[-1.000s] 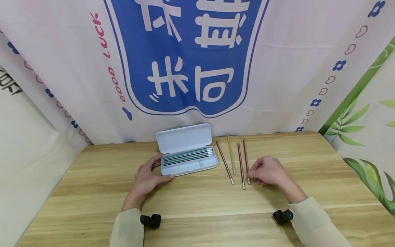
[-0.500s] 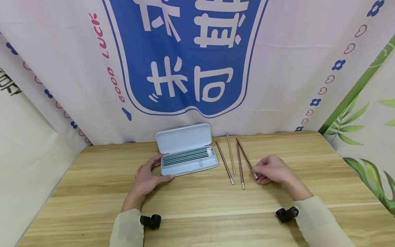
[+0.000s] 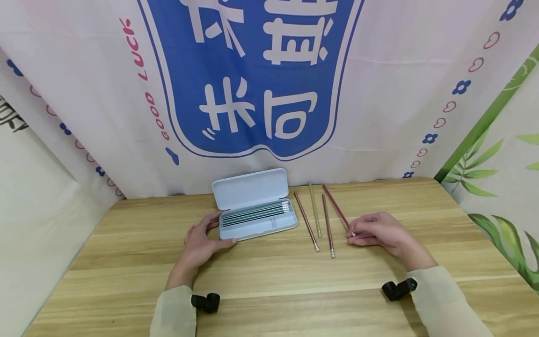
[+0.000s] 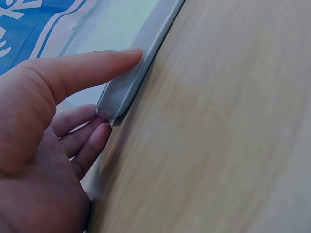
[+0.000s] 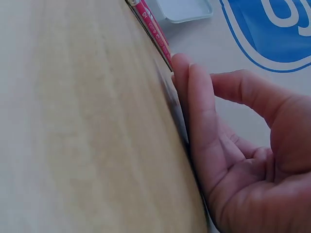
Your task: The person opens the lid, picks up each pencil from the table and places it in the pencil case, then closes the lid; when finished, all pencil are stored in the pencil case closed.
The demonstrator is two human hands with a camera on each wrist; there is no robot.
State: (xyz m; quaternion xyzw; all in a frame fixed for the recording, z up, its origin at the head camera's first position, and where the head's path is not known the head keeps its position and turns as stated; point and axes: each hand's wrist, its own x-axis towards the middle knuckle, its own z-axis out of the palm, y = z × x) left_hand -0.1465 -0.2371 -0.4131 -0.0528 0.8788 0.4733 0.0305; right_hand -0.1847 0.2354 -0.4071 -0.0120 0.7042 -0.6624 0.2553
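Observation:
My left hand (image 3: 202,245) holds the left end of an open light-blue pencil case (image 3: 250,189), thumb on the front edge and fingers at the end, as the left wrist view (image 4: 129,82) shows closely. Several green-and-black striped pencils (image 3: 254,215) lie side by side in its rear compartment. To the right, my right hand (image 3: 381,232) pinches a dark red pencil (image 3: 335,206) near its eraser end, the pencil slanting away to the left. In the right wrist view, thumb and fingers (image 5: 201,97) are close together, and a red pencil (image 5: 153,26) shows beyond the fingertips.
Between the case and my right hand lie two more dark red pencils (image 3: 306,222) and a yellow one (image 3: 314,209), erasers toward me. The wooden table (image 3: 286,299) ends at a printed cloth (image 3: 379,154) just behind the case.
My right hand has moved right and slightly back, drawing the red pencil's eraser end with it, so the pencil now slants. My left hand and the case have stayed put.

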